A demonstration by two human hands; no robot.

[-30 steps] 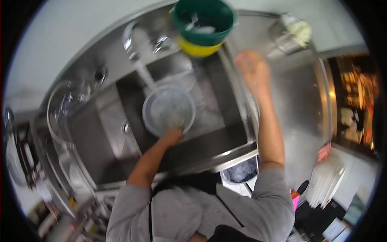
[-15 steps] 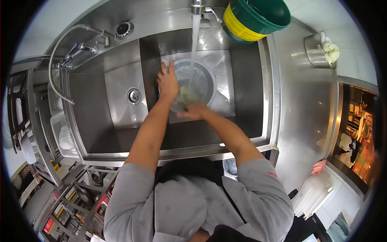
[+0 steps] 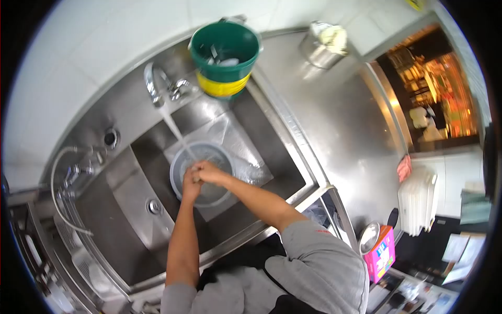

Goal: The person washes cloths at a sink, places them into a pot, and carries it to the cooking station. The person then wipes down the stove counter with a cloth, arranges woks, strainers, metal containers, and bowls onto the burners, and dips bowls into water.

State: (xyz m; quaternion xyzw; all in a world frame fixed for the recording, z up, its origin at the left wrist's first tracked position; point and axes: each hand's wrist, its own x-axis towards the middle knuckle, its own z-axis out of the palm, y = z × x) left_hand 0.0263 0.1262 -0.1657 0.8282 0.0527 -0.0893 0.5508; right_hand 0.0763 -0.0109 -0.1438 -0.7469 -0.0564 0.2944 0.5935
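Observation:
A round grey basin (image 3: 174, 168) with water in it sits in the right-hand bowl of a steel sink (image 3: 264, 141). A stream of water (image 3: 175, 130) runs from the curved tap (image 3: 150, 83) into the basin. Over the basin, my left hand (image 3: 191, 185) and my right hand (image 3: 209, 172) are pressed together with their fingers closed. Whatever lies between them, if anything, is hidden by the fingers.
A green bucket (image 3: 225, 47) with a yellow band stands behind the sink, holding some objects. The left sink bowl has a drain (image 3: 154, 206). A hose tap (image 3: 73, 172) is at far left. On the right counter stands a metal container (image 3: 320, 49) with pale cloth.
My hands were apart, the left spread at the basin's rim and the right blurred beside something greenish; now they meet over the basin. The view has turned, showing more on the right.

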